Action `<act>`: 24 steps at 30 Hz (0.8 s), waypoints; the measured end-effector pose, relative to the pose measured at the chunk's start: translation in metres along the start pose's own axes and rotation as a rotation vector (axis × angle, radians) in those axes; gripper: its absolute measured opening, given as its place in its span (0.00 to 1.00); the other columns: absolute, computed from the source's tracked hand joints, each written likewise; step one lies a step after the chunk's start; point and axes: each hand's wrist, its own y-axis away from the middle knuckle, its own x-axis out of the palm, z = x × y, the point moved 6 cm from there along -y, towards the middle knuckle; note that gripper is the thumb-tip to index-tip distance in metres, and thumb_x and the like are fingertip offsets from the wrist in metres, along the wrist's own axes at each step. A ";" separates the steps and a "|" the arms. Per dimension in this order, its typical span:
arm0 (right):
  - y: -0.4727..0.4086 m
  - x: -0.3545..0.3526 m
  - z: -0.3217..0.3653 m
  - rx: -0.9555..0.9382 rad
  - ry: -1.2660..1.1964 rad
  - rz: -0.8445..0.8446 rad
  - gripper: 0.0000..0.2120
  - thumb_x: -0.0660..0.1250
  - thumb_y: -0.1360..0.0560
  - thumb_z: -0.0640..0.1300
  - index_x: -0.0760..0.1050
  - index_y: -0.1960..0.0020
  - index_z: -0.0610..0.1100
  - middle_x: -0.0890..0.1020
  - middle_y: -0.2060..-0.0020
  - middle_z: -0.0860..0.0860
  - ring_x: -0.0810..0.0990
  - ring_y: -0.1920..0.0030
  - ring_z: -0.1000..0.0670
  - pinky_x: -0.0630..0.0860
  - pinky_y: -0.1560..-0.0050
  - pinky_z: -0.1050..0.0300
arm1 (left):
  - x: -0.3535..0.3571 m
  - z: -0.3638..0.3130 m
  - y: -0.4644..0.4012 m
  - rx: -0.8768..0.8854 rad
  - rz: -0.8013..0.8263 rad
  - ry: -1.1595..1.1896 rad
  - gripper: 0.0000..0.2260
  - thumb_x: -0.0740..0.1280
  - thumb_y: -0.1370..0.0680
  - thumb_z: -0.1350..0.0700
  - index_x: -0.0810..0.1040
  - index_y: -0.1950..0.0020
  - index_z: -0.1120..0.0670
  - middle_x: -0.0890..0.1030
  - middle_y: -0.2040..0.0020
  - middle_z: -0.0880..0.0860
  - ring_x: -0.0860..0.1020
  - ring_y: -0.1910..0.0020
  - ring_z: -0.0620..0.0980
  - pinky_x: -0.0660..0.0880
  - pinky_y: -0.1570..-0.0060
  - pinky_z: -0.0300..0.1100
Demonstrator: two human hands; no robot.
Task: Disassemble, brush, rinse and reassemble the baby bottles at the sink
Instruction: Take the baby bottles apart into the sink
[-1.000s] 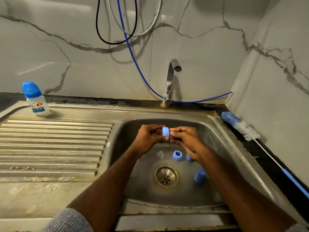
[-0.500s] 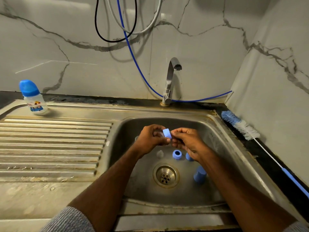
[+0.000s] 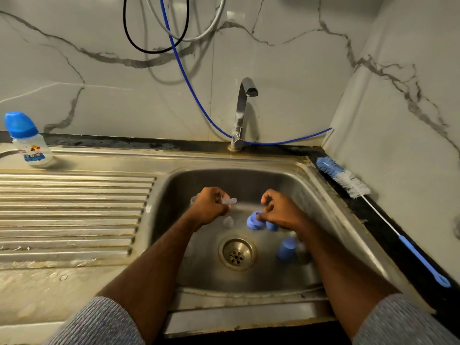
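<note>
Over the steel sink basin (image 3: 331,217), my left hand (image 3: 209,207) grips a clear silicone nipple (image 3: 230,200) whose tip points right. My right hand (image 3: 278,210) is low over the sink floor and pinches a blue screw ring (image 3: 253,220). The ring overlaps other blue parts (image 3: 271,225) lying there, so I cannot tell whether it touches them. A second clear nipple (image 3: 227,222) lies on the sink floor below my left hand. A blue cap (image 3: 286,249) lies right of the drain (image 3: 237,252). One assembled baby bottle (image 3: 28,140) with a blue cap stands at the far left.
The tap (image 3: 242,110) stands behind the basin with no water running. A blue and white bottle brush (image 3: 348,181) lies along the right counter edge by the wall. The ribbed drainboard (image 3: 74,215) stretches to the left. Hoses hang on the wall above.
The blue ring and clear nipple have come apart. My left hand kept the nipple and drew left. My right hand dropped toward the sink floor with the ring.
</note>
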 end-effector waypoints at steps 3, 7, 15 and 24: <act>0.000 0.019 -0.010 -0.040 0.253 0.180 0.20 0.78 0.37 0.46 0.70 0.53 0.52 0.83 0.60 0.52 0.81 0.58 0.48 0.81 0.54 0.47 | 0.006 -0.003 0.004 -0.020 0.049 -0.011 0.09 0.73 0.25 0.62 0.79 0.46 0.58 0.83 0.51 0.60 0.84 0.50 0.56 0.83 0.50 0.47; 0.006 0.039 -0.016 -0.011 0.476 0.328 0.22 0.76 0.39 0.50 0.69 0.50 0.55 0.78 0.52 0.52 0.73 0.48 0.50 0.75 0.50 0.53 | 0.010 -0.004 0.003 -0.020 0.117 -0.044 0.09 0.72 0.24 0.63 0.77 0.44 0.58 0.82 0.48 0.59 0.82 0.47 0.55 0.83 0.50 0.47; 0.007 0.053 -0.023 0.008 0.526 0.458 0.21 0.78 0.37 0.44 0.66 0.58 0.56 0.78 0.51 0.49 0.79 0.50 0.46 0.79 0.46 0.43 | 0.007 -0.008 0.000 0.111 0.088 -0.158 0.10 0.74 0.26 0.63 0.82 0.46 0.57 0.82 0.51 0.52 0.80 0.51 0.48 0.75 0.55 0.35; -0.009 0.037 -0.013 -0.076 0.426 0.209 0.14 0.76 0.35 0.44 0.71 0.59 0.52 0.78 0.56 0.54 0.78 0.54 0.49 0.73 0.57 0.57 | 0.021 0.006 -0.004 0.141 0.153 -0.541 0.09 0.78 0.29 0.58 0.81 0.52 0.52 0.81 0.51 0.49 0.79 0.51 0.47 0.78 0.49 0.41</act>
